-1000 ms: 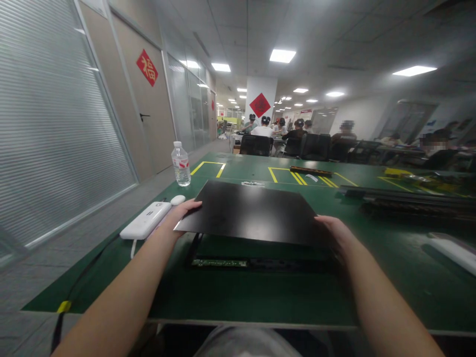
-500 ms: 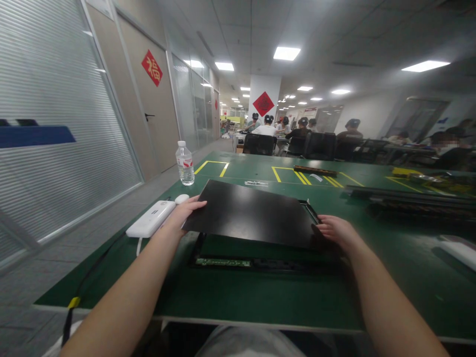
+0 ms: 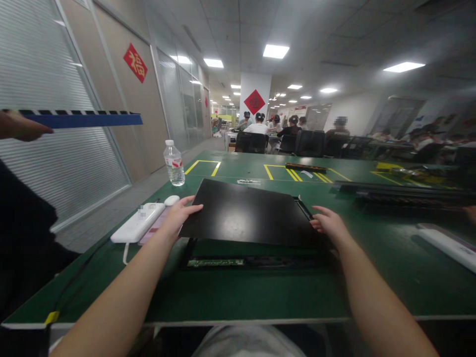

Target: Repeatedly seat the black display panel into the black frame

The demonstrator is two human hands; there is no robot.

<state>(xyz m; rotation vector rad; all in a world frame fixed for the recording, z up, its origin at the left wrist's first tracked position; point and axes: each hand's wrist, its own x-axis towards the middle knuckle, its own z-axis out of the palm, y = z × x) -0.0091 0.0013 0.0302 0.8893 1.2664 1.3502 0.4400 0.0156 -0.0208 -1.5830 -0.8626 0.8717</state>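
A flat, glossy black panel [image 3: 238,215], like a screen, lies tilted above a thin black frame [image 3: 290,261]. A green circuit board strip [image 3: 215,263] shows along the frame's near side. My left hand [image 3: 180,215] grips the panel's left edge, thumb on top. At the right edge, my right hand [image 3: 329,223] has its fingertips on the panel's side, beside a raised piece of the frame [image 3: 303,208]; its upper finger stands off the edge. The panel hides most of the frame.
Left of the panel are a white power strip [image 3: 137,223], a phone [image 3: 154,228] and a water bottle [image 3: 174,163]. Black bars [image 3: 401,196] and a white device [image 3: 446,245] lie right. At far left, another person's hand [image 3: 26,126] carries a blue strip [image 3: 92,120].
Another person's hand with the blue strip has come further into view at left. The upper finger of my right hand has lifted slightly. The view has turned a little right; the panel barely moved.
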